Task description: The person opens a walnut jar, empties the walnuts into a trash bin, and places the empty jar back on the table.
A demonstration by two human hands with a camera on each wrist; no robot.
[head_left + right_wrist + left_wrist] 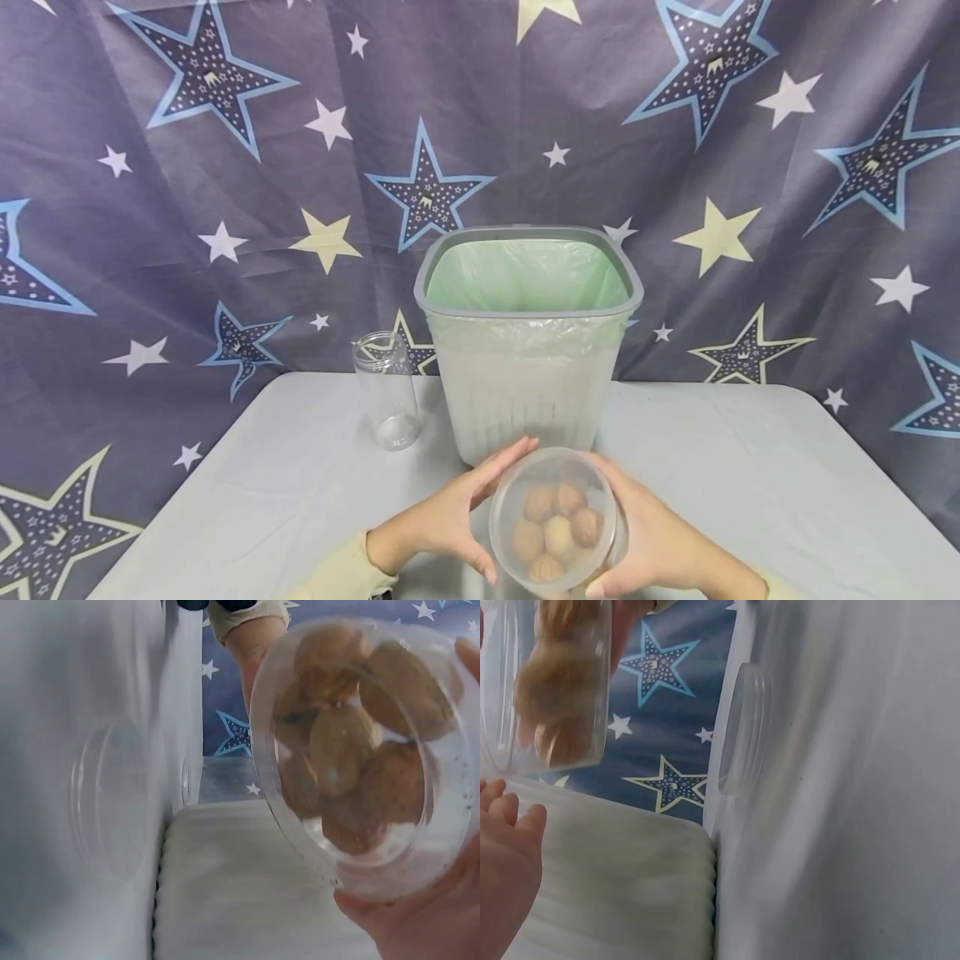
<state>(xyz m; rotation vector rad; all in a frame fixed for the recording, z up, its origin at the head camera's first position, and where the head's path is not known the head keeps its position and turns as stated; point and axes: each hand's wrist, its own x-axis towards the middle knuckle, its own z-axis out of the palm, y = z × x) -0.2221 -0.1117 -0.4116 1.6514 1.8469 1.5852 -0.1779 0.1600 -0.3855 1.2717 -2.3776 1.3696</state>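
My right hand (660, 533) grips a clear plastic jar (618, 537), thumb at the near side and fingers round the far side. Inside the jar are several brown, walnut-like nuts (558, 533), one paler than the others; they also show through its clear base in the right wrist view. A cloudy round top (555, 467) faces up in the head view. My left hand (453, 517) is held out at the jar's left side, fingers extended, with a gap between thumb and jar. On the table below lies a clear round lid-like piece (742, 735), hidden in the head view.
A whitish bin (521, 383) with a grey rim and green liner (525, 275) stands just beyond the hands. To its left is an upright clear jar (390, 392). The pale table (720, 450) ends at a star-patterned cloth (517, 150).
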